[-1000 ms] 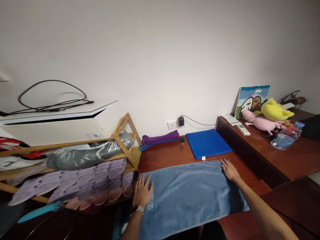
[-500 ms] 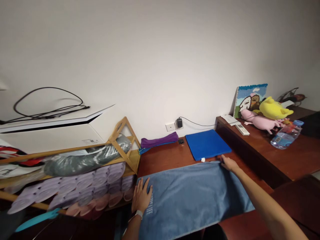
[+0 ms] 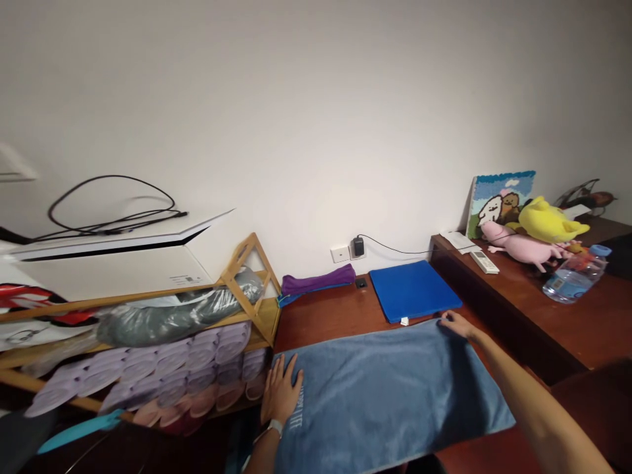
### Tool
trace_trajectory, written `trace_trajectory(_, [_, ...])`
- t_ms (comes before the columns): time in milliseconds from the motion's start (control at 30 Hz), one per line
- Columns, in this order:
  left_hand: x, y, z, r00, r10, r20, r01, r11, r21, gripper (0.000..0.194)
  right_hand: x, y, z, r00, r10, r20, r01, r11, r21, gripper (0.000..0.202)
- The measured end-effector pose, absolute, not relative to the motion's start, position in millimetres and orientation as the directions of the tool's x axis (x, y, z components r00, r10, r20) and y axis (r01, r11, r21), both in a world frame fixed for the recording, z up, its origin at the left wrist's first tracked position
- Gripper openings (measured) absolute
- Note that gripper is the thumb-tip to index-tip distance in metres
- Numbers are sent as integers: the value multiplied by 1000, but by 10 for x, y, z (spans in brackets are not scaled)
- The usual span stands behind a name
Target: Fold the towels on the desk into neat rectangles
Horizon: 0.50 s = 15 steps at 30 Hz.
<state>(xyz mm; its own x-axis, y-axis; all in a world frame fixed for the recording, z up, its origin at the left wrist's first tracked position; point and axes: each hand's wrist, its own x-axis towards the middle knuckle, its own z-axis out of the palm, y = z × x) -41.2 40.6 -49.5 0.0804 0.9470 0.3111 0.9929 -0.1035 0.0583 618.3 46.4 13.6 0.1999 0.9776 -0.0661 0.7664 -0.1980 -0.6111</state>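
A grey-blue towel [image 3: 370,395] with white lettering near its left end lies spread over the reddish-brown table [image 3: 326,317]. My left hand [image 3: 284,390] rests flat on the towel's left end, fingers extended. At the far right corner, my right hand [image 3: 457,324] has its fingertips closed on the towel's edge. A shadow from my right arm falls across the cloth. Just beyond the towel lies a folded bright blue cloth [image 3: 415,289] with a small white tag. A rolled purple cloth [image 3: 318,280] sits on something blue against the wall.
On the left stands a wooden rack [image 3: 269,322] holding slippers [image 3: 187,349] and a white box [image 3: 113,270]. A higher brown surface [image 3: 543,322] on the right bears plush toys [image 3: 523,249], a water bottle [image 3: 575,276] and a remote [image 3: 484,262]. A charger [image 3: 359,246] is plugged into the wall.
The towel's right end reaches a little further right and looks flatter. My right hand still pinches the far corner, and my left hand stays flat. The view has shifted slightly.
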Motion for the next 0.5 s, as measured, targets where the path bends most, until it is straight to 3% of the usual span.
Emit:
trace_trajectory(233, [-429,412,-524,87,940,329,992,-113,60,56,6048,364,-37,353,932,87,839,-274,-471,44])
trace_trajectory(400, [-442,417,-529,90,940,330,991,-117,61,59,5856,233,-258,92,959,269,959,-13,-282,43])
trace_trajectory(500, [-447,420,-520,90,942,323,990,-121,76,58,5809,207,-462,-8,965,264,968,74,-240,50])
